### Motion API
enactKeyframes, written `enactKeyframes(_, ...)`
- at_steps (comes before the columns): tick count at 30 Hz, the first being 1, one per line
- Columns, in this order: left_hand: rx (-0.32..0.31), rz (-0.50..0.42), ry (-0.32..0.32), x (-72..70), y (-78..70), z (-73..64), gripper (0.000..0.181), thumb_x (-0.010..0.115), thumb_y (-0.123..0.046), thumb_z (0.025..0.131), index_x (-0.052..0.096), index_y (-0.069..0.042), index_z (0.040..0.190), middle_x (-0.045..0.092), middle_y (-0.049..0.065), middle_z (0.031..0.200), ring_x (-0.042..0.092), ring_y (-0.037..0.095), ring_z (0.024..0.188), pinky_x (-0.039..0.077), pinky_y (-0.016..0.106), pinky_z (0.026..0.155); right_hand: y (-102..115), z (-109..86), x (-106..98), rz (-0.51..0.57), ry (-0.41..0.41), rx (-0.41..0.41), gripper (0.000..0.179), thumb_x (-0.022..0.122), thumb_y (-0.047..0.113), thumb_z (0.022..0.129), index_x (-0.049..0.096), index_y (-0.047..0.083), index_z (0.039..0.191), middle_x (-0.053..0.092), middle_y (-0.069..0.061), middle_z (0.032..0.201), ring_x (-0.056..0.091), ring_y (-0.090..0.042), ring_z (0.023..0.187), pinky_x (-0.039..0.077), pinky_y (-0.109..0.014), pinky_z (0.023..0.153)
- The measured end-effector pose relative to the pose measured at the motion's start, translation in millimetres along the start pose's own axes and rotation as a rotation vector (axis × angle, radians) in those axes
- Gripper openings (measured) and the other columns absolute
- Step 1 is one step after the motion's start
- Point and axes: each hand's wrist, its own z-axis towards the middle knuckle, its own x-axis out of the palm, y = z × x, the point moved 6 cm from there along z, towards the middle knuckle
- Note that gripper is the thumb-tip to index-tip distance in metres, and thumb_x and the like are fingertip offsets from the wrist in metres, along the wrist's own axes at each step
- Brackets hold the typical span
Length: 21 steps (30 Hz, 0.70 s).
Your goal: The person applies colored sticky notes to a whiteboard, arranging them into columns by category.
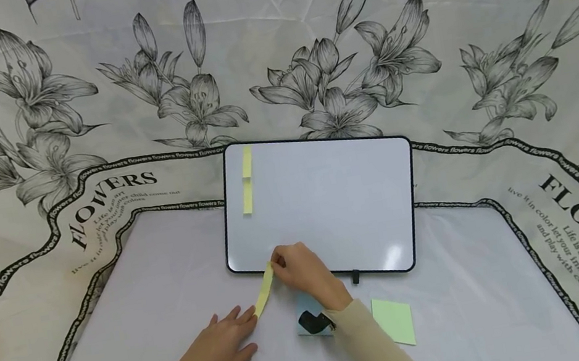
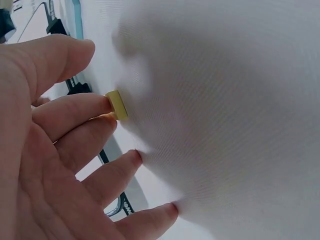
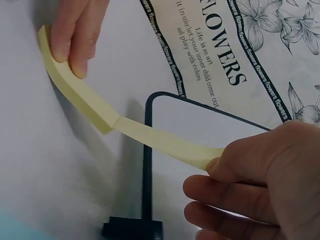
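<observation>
My right hand (image 1: 303, 269) pinches the free end of a pale yellow sticky note strip (image 3: 165, 142) between thumb and finger, over the whiteboard's lower edge. The strip's other end still meets the narrow pad of yellow sticky notes (image 3: 80, 95), which looks slightly bent. Fingertips of my left hand (image 1: 219, 347) press on the far end of that pad, the fingers spread and fairly straight; in the left wrist view the pad's end (image 2: 117, 105) shows at them. On the whiteboard (image 1: 327, 206), two yellow strips (image 1: 247, 196) stick in line at the upper left.
A light green square sticky note pad (image 1: 395, 321) lies right of my right forearm. Partly under that forearm is a blue pad (image 1: 308, 331). A black clip (image 1: 356, 276) sits at the board's lower edge. Behind stands a flower-printed cloth (image 1: 186, 90); white cloth (image 1: 168, 273) covers the table.
</observation>
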Motion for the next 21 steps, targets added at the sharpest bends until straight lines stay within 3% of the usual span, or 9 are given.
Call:
enactKeyframes(4, 0.000, -0.007, -0.004, -0.7, 0.0, 1.0, 0.047, 0.072, -0.029, 0.095, 0.067, -0.005, 0.135, 0.058, 0.009, 0.150, 0.052, 0.040, 0.140, 0.041, 0.077, 0.102, 11, 15.4, -25, -0.030, -0.058, -0.065, 0.012, 0.064, 0.009, 0.098, 0.075, 0.004, 0.094, 0.076, -0.005, 0.083, 0.059, -0.004, 0.059, 0.049, -0.019, 0.054)
enactKeyframes(8, 0.003, -0.015, -0.003, -0.1, 0.7, 1.8, 0.046, 0.072, -0.027, 0.095, 0.067, -0.004, 0.135, 0.058, 0.010, 0.150, 0.051, 0.041, 0.140, 0.040, 0.079, 0.101, 23, 33.4, -45, -0.048, -0.082, -0.123, 0.010, 0.065, 0.008, 0.098, 0.075, 0.005, 0.096, 0.078, -0.007, 0.090, 0.070, -0.012, 0.074, 0.054, -0.022, 0.062)
enactKeyframes(12, -0.004, -0.032, 0.001, -0.6, 2.2, 1.4, 0.046, 0.072, -0.024, 0.095, 0.066, -0.003, 0.135, 0.058, 0.012, 0.150, 0.050, 0.043, 0.141, 0.038, 0.080, 0.101, 34, 50.4, -50, -0.069, -0.054, -0.128, 0.010, 0.065, 0.008, 0.099, 0.074, 0.005, 0.102, 0.079, -0.006, 0.096, 0.074, -0.015, 0.085, 0.057, -0.024, 0.068)
enactKeyframes(21, 0.002, -0.069, 0.004, -1.0, 2.2, 2.6, 0.044, 0.071, -0.020, 0.096, 0.066, -0.001, 0.136, 0.057, 0.014, 0.150, 0.050, 0.043, 0.141, 0.036, 0.081, 0.102, 40, 74.7, -52, -0.140, -0.094, -0.135, 0.012, 0.064, 0.005, 0.099, 0.075, 0.003, 0.104, 0.078, -0.008, 0.095, 0.068, -0.014, 0.074, 0.056, -0.027, 0.066)
